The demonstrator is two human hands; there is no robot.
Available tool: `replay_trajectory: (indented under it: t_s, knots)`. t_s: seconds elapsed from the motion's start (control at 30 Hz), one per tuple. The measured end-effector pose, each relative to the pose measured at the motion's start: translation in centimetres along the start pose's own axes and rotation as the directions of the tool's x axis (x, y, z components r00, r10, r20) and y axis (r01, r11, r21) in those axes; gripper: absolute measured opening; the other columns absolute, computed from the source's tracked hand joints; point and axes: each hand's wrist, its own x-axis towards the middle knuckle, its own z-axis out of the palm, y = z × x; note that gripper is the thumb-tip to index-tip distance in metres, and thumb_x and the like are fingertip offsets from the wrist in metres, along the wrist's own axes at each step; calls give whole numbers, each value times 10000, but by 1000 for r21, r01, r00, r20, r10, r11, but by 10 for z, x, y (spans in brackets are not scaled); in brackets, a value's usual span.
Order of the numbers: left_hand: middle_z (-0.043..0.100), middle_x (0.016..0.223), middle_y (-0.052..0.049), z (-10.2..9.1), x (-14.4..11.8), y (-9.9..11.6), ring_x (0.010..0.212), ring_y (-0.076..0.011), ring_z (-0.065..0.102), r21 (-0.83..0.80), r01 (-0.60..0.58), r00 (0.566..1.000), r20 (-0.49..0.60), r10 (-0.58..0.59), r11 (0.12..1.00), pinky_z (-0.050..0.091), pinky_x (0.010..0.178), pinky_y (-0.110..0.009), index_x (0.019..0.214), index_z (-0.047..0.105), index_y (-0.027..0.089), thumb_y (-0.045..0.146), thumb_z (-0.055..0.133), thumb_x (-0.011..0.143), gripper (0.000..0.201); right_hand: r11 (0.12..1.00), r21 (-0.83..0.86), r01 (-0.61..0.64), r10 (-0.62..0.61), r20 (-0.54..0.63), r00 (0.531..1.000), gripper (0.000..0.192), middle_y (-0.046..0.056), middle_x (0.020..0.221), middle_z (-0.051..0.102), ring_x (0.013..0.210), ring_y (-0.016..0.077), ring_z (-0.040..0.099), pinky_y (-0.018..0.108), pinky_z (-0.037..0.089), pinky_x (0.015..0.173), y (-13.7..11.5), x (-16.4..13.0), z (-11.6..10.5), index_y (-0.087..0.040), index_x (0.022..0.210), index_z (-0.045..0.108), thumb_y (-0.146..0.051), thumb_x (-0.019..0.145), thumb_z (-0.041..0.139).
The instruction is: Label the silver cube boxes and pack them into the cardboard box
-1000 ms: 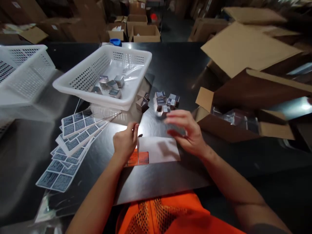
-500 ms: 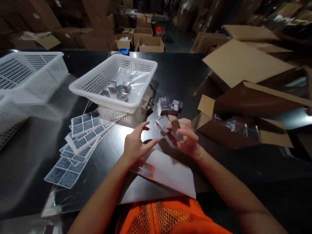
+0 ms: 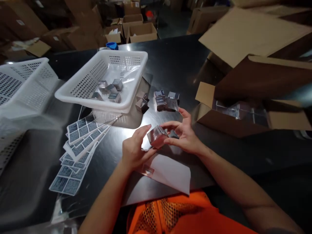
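A small shiny silver box (image 3: pixel 157 138) is held above the dark table between both my hands. My right hand (image 3: pixel 182 135) grips its right side with thumb and fingers. My left hand (image 3: pixel 133 151) presses against its left side. Under my hands lies a white backing sheet (image 3: pixel 170 172) with one reddish sticker (image 3: pixel 147 169) at its left end. A cluster of small silver boxes (image 3: pixel 165 100) sits on the table just beyond my hands.
A white perforated basket (image 3: pixel 83 94) with several silver boxes stands at centre left, another white basket (image 3: pixel 21 84) at far left. Fanned sheets of blue-grey labels (image 3: pixel 78 143) lie at left. An open cardboard carton (image 3: pixel 243 110) with clear-wrapped boxes stands at right.
My right hand picked a silver box from the cluster and brought it toward me. My left hand left the sticker sheet and closed in on the box's left side.
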Motion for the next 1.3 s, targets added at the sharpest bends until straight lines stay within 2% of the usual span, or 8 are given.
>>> replay_trajectory:
  t_s: [0.17, 0.27, 0.5, 0.7, 0.93, 1.07, 1.17, 1.3]
  knots:
    - [720, 1241, -160, 4, -1, 8, 1008, -262, 754, 126, -56, 998, 0, 57, 990, 593, 715, -297, 1466, 447, 204, 410, 761, 864, 709, 983, -15, -183, 177, -187, 966, 1042, -32, 856, 706, 714, 186, 680, 315, 497, 630, -5, -2, 9, -272, 1366, 251, -404, 601, 947]
    - [719, 1236, -163, 5, -2, 10, 1012, -264, 752, 142, -37, 999, -7, 39, 989, 596, 727, -297, 1481, 437, 197, 455, 781, 843, 769, 960, 130, -246, 266, -173, 948, 964, -35, 883, 700, 739, 170, 681, 307, 545, 667, -5, -2, 12, -291, 1301, 259, -357, 609, 928]
    - [754, 1144, -101, 4, -2, 3, 961, -230, 759, 97, 162, 980, -133, -148, 982, 608, 743, -288, 1482, 440, 222, 377, 760, 875, 703, 923, 384, 33, 53, -212, 976, 842, -49, 1042, 572, 921, 140, 641, 266, 608, 707, -8, -7, 24, -371, 1164, 295, -89, 602, 854]
    - [732, 1248, -123, 4, -2, 0, 1026, -245, 743, 33, 47, 994, -96, -44, 998, 596, 693, -278, 1445, 478, 228, 318, 760, 858, 658, 873, 488, -17, 98, -141, 985, 848, -44, 1055, 570, 913, 140, 652, 272, 609, 709, -7, -13, 34, -366, 1138, 302, -36, 583, 852]
    - [671, 1385, -142, 7, -6, 6, 396, -3, 446, -248, 161, 963, -174, -207, 955, 346, 331, -179, 1405, 520, 271, 307, 871, 749, 744, 518, 769, -376, 451, 128, 883, 825, -41, 934, 654, 846, 167, 716, 317, 575, 824, -19, -19, 41, -314, 1232, 328, -347, 670, 930]
    - [714, 1312, -129, 5, -2, 8, 818, -174, 763, -246, 82, 961, -236, -142, 966, 602, 599, -245, 1424, 523, 242, 317, 816, 789, 704, 438, 754, -489, 472, 270, 839, 827, -61, 840, 623, 870, 182, 711, 354, 548, 906, -17, -27, 50, -299, 1240, 354, -423, 660, 931]
    - [752, 1210, -109, 0, 2, 6, 1074, -263, 743, -212, 55, 971, -216, -101, 976, 628, 878, -372, 1298, 623, 217, 369, 818, 773, 581, 605, 644, -468, 477, 177, 861, 750, -7, 983, 649, 974, 204, 692, 396, 547, 934, -11, -24, 44, -316, 1219, 367, -491, 706, 885]
    - [775, 1085, -80, -5, 5, 5, 915, -225, 753, -185, 216, 974, -30, -225, 959, 613, 710, -299, 1170, 681, 201, 362, 839, 726, 498, 965, 240, -102, 181, -335, 925, 466, 18, 1142, 616, 1159, 194, 608, 383, 500, 1042, -12, -12, 18, -306, 1059, 532, -465, 763, 855]
